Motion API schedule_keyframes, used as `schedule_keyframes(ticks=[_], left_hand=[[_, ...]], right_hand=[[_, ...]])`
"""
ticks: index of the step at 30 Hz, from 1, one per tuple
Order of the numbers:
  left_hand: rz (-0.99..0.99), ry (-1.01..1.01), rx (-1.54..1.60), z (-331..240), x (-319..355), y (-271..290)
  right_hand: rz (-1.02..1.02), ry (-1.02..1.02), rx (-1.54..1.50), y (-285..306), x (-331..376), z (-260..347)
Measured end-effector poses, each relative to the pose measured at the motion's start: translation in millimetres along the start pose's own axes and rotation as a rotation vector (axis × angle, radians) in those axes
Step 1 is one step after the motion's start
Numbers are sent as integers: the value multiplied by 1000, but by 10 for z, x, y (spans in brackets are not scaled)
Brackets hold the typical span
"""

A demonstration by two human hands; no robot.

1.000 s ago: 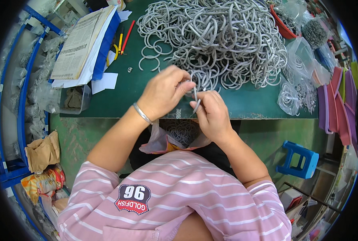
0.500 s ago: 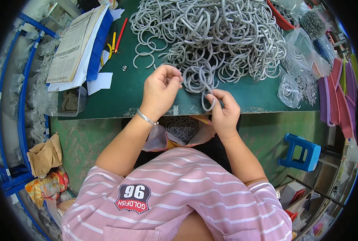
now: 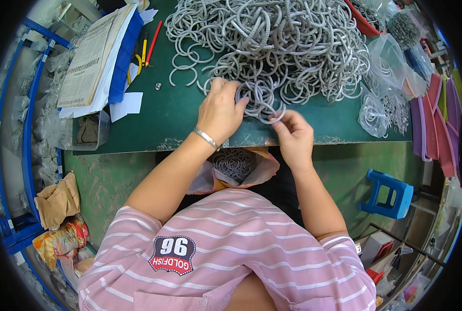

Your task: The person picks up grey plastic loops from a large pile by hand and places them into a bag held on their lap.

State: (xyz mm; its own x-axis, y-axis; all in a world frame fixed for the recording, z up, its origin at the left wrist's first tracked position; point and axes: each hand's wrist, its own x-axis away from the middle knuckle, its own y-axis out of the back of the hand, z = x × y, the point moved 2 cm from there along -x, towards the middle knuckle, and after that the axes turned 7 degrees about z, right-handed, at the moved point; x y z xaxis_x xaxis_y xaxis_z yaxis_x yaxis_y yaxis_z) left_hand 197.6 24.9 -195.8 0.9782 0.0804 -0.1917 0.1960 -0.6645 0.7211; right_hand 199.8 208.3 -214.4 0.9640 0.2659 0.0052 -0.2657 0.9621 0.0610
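Observation:
A large heap of grey braided-looking rings (image 3: pixel 293 46), many with a gap in them, covers the far middle of the green table. At its near edge, my right hand (image 3: pixel 296 137) pinches one grey ring (image 3: pixel 269 120) between thumb and forefinger. That ring overlaps a small cluster of rings lying against the heap. My left hand (image 3: pixel 220 111), with a silver bangle on its wrist, is closed at the left side of this cluster. A ring passes between its thumb and forefinger; the other fingertips are hidden. Below the table edge, an open sack (image 3: pixel 264 168) holds more grey rings.
Left on the table lie a blue tray (image 3: pixel 126 62) with papers, a clear box (image 3: pixel 102 129), red-handled and yellow tools (image 3: pixel 153 44) and a tiny metal piece (image 3: pixel 158 86). Clear bags (image 3: pixel 373 116) sit at right. A blue stool (image 3: pixel 386 194) stands on the floor.
My left hand has moved right and down onto the ring cluster. My right hand has shifted slightly right, and its ring has tipped from hanging to lying flatter.

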Motion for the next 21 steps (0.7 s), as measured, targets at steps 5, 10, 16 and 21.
schedule_keyframes(ticks=[5,10,16,21], left_hand=[[137,107,21,46,-156,34],[240,241,466,223,-285,101],[209,375,937,1,-377,712],[146,327,756,-28,169,528]], right_hand=[[49,492,656,-71,77,176],[17,658,623,-166,43,248],[17,-40,-137,34,-74,70],[26,54,80,57,155,5]])
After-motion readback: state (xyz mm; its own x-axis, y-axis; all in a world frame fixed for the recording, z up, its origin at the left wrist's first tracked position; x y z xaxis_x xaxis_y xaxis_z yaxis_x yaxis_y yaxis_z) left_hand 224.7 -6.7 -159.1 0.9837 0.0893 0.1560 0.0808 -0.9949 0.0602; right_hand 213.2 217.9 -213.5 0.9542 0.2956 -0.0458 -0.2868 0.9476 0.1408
